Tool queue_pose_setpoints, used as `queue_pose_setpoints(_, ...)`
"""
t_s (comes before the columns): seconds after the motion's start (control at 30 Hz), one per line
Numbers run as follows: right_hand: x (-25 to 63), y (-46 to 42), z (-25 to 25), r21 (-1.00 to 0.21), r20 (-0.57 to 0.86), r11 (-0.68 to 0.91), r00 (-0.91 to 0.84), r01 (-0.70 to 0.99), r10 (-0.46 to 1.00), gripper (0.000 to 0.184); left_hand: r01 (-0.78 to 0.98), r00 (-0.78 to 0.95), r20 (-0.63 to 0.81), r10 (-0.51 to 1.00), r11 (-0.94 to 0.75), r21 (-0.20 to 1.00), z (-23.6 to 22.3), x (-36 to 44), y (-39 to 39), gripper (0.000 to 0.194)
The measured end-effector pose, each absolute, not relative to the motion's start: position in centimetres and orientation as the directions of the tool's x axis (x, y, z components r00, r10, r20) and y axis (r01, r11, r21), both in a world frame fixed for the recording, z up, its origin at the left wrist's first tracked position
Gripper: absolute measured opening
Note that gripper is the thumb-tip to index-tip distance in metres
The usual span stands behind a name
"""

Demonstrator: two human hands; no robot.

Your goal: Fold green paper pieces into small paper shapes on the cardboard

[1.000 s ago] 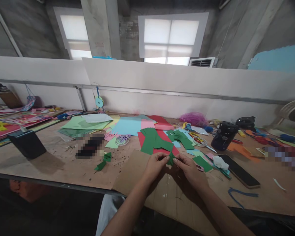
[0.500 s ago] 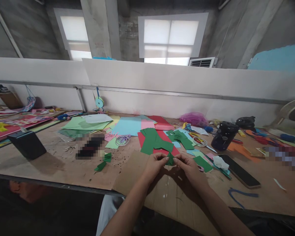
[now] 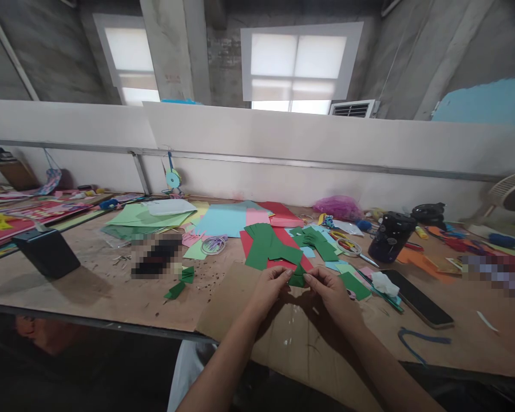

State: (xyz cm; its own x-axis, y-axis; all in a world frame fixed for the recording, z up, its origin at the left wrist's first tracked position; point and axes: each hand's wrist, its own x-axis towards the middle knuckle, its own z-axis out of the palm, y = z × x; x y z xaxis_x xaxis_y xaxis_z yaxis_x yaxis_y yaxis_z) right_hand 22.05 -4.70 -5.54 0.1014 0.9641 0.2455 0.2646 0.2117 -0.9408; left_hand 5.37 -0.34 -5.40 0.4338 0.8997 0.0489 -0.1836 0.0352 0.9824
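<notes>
A small piece of folded green paper (image 3: 298, 278) is held up over the cardboard sheet, its peak pointing up. Its left edge is pinched by my left hand (image 3: 271, 289), thumb against fingers. On the opposite edge, my right hand (image 3: 329, 290) grips it between thumb and forefinger. Just beyond my hands, several green paper pieces (image 3: 264, 243) lie fanned out on red paper (image 3: 248, 252). Under my wrists is the brown cardboard (image 3: 227, 297). Two small folded green pieces (image 3: 175, 290) rest on the table to the left.
A phone (image 3: 418, 297), a white tissue (image 3: 385, 283) and a dark tumbler (image 3: 392, 237) stand or lie to the right. On the left is a black box-shaped object (image 3: 47, 252). Coloured paper sheets (image 3: 154, 216) lie toward the back, below a white partition (image 3: 257, 137).
The green paper has turned slightly and shows more of its folded face. My left fingertips have shifted a little left along its edge. The surroundings look the same.
</notes>
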Motion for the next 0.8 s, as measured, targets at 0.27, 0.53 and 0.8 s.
queue_pose_setpoints(0.27,21.82,-4.92,-5.34,-0.949,0.219,0.189,0.094,0.254,0.971,0.029,-0.156,0.446,0.111,0.888,-0.045,0.987,-5.55,5.71,-0.42,0.030)
queue_pose_setpoints(0.53,21.79,-4.87,-5.34,-0.932,0.251,0.222,0.068,0.285,0.966,0.028,-0.148,0.420,0.132,0.898,-0.075,0.986,-5.46,5.71,-0.42,0.028)
queue_pose_setpoints(0.8,21.74,-5.11,-5.18,-0.922,0.248,0.214,0.066,0.323,0.967,0.026,-0.114,0.422,0.140,0.896,-0.101,0.988,-6.12,5.85,-0.18,0.019)
